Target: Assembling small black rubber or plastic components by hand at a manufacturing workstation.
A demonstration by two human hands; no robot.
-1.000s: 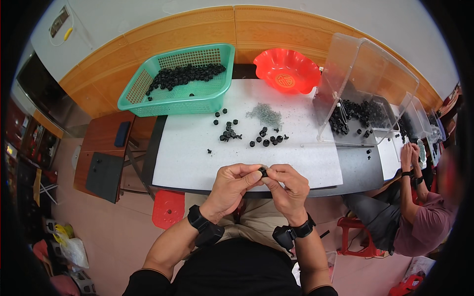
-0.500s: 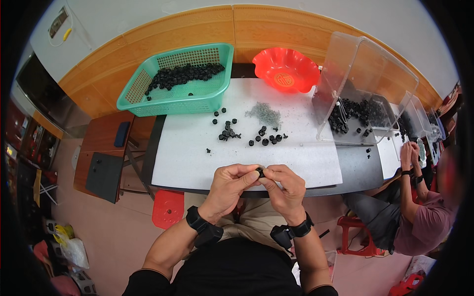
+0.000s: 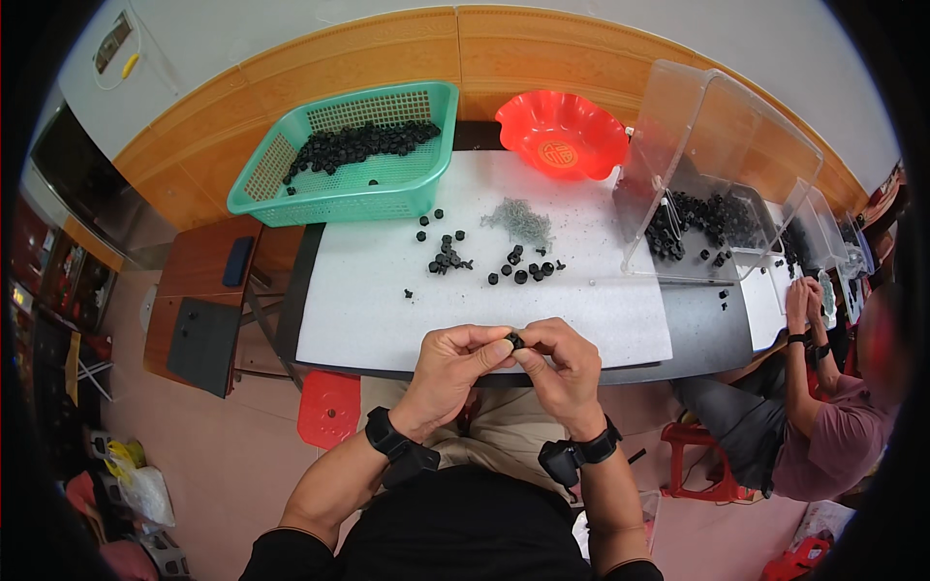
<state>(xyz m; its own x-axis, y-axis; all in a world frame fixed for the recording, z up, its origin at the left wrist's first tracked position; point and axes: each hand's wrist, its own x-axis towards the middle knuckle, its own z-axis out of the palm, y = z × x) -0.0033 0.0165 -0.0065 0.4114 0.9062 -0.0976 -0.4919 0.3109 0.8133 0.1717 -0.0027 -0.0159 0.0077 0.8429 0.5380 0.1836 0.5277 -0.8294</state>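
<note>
Between my two hands, just above the near edge of the white mat [image 3: 387, 329], is a small round black plastic part [image 3: 514, 340]. My left hand [image 3: 455, 363] pinches it from the left with thumb and index finger. From the right, the thumb and fingertips of my right hand [image 3: 557, 363] close on the same part. Fingers cover much of it. Farther up the mat lie a cluster of small black parts [image 3: 447, 259], several round black knobs [image 3: 521, 277] and a heap of small silvery screws [image 3: 520, 224].
A green basket [image 3: 334, 208] of black parts stands at the far left, beside a red scalloped bowl [image 3: 562, 145]. At the right, a clear plastic bin [image 3: 722, 107] lies on its side with black parts inside. Another person [image 3: 823, 416] works at the right end.
My right fingers have shifted slightly around the black part, and it shows a little differently between the fingertips. Both hands stay in nearly the same place.
</note>
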